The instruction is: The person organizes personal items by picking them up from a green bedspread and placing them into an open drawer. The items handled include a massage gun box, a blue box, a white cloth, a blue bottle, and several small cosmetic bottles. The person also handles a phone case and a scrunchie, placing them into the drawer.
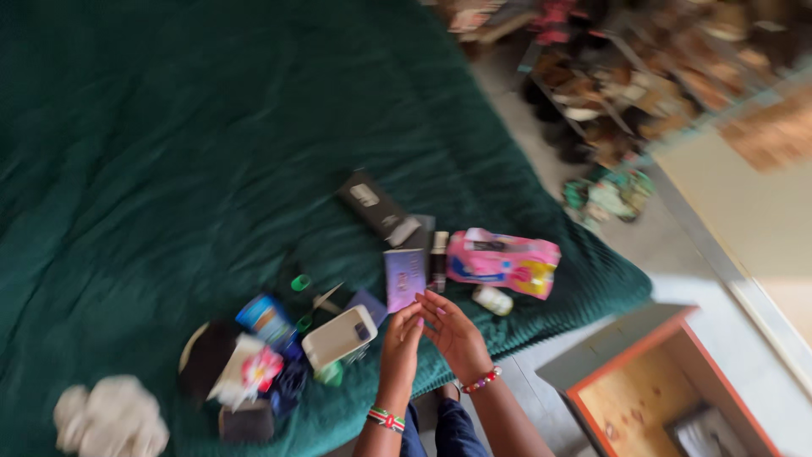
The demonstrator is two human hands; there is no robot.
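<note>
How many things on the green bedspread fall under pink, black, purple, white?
Blurred frame, so only the clear ones:
Pink: 1, soft packet
Black: 1, flat box
Purple: 1, small booklet by the left hand and right hand
White: 2, phone case, crumpled cloth
Total: 5

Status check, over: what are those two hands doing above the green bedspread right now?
Left hand and right hand together, empty, fingers loosely open. Nearest: small purple booklet. Pink packet and white case alongside. Nothing blocking.
</note>
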